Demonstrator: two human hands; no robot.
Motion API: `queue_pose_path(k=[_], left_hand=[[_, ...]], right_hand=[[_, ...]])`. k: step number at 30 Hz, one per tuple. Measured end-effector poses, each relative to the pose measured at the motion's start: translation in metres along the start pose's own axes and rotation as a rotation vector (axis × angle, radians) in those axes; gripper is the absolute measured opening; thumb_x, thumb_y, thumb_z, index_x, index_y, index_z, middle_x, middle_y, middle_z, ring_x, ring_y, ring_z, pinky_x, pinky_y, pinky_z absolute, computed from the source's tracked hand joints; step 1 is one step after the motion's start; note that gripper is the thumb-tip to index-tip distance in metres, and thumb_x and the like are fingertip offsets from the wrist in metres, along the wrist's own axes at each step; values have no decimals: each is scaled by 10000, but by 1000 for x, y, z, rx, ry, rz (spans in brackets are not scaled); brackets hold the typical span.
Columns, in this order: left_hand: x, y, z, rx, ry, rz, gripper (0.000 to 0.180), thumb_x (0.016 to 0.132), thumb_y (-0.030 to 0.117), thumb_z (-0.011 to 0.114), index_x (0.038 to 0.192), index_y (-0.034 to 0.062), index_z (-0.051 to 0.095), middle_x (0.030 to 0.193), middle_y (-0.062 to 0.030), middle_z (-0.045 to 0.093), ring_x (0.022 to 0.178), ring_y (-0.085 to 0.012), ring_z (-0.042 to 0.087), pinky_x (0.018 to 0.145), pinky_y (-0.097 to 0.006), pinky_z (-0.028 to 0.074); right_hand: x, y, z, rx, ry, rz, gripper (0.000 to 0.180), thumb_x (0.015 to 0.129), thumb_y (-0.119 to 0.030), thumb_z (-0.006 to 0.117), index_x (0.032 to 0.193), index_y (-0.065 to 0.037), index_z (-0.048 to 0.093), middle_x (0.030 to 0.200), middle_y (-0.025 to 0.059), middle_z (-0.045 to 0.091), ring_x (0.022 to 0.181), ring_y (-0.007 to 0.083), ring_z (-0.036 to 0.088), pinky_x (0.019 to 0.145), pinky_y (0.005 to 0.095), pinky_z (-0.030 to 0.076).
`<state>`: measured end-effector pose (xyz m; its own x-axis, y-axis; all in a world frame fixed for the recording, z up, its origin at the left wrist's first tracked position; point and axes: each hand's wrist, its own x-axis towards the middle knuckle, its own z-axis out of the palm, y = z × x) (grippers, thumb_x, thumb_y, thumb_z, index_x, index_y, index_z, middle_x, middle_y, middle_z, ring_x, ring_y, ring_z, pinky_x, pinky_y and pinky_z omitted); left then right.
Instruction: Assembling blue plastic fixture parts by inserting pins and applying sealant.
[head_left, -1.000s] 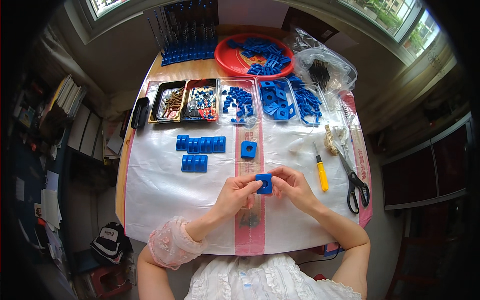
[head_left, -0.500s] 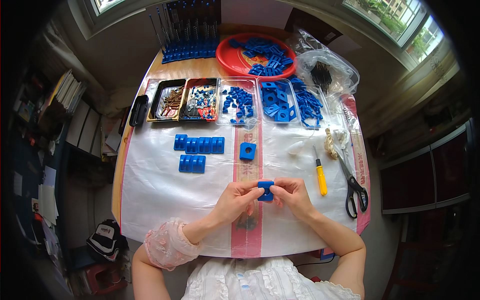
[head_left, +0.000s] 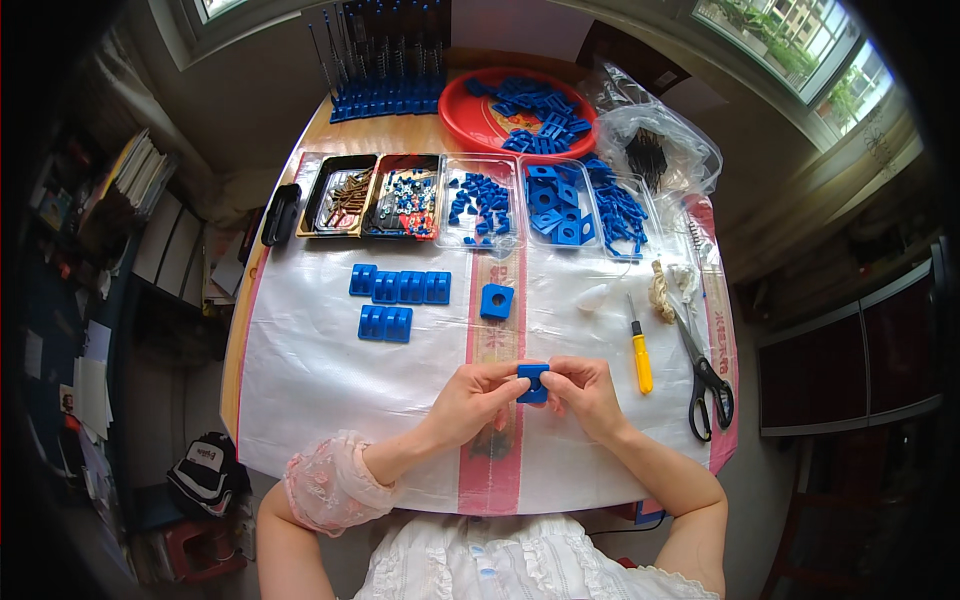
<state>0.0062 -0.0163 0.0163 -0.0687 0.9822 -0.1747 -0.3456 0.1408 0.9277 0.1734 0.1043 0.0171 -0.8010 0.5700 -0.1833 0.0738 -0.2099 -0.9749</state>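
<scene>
Between my two hands is a small blue plastic block, pinched from both sides above the near part of the table. My left hand grips its left side with thumb and fingers. On the other side, my right hand presses its thumb and fingertips to the block. Parts of the block are hidden by my fingers. Farther away lies a square blue piece with a round hole. To its left, several blue slotted blocks are lined up in a row, with a shorter row nearer me.
Trays of brown screws, small mixed hardware and blue parts line the far side. Behind them stand a red basin and a plastic bag. A yellow-handled screwdriver and black-handled scissors lie right.
My view has shifted slightly. Both hands keep the blue block in nearly the same place and grip.
</scene>
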Motion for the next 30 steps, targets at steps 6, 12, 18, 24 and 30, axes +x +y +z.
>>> queue_pose_path(k=[6, 12, 18, 24, 30], left_hand=[[-3, 4, 3, 32, -1, 7, 328, 984, 170, 556, 1285, 46, 604, 897, -56, 718, 533, -31, 533, 488, -189, 448], [-5, 6, 6, 33, -16, -5, 328, 993, 173, 542, 1286, 32, 590, 897, -77, 723, 524, -38, 546, 488, -190, 455], [-3, -1, 8, -63, -12, -24, 330, 1006, 168, 527, 1295, 15, 573, 910, -98, 714, 565, -52, 600, 479, -176, 438], [-4, 3, 7, -61, -52, -22, 390, 995, 147, 539, 1369, 45, 507, 953, -76, 704, 646, -56, 599, 572, -190, 488], [-5, 3, 6, -57, -80, -14, 420, 987, 119, 541, 1395, 44, 476, 988, -80, 696, 697, -58, 599, 618, -202, 508]], right_hand=[[0, -3, -1, -17, -21, 21, 178, 929, -128, 626, 847, 22, 676, 649, 1, 590, 549, 38, 521, 487, 202, 409], [1, 0, -3, -15, -20, 28, 190, 934, -141, 620, 835, 13, 673, 630, -5, 579, 533, 37, 512, 477, 204, 404], [2, 2, -4, 16, -14, 38, 198, 940, -156, 617, 835, 1, 674, 641, -5, 588, 539, 37, 519, 482, 200, 404], [2, 1, -4, 59, 15, 43, 182, 937, -157, 626, 854, -2, 672, 667, -2, 605, 558, 39, 538, 492, 196, 413], [2, 4, -6, 72, 3, 35, 163, 932, -146, 633, 864, -2, 670, 680, 2, 614, 563, 40, 546, 492, 198, 420]])
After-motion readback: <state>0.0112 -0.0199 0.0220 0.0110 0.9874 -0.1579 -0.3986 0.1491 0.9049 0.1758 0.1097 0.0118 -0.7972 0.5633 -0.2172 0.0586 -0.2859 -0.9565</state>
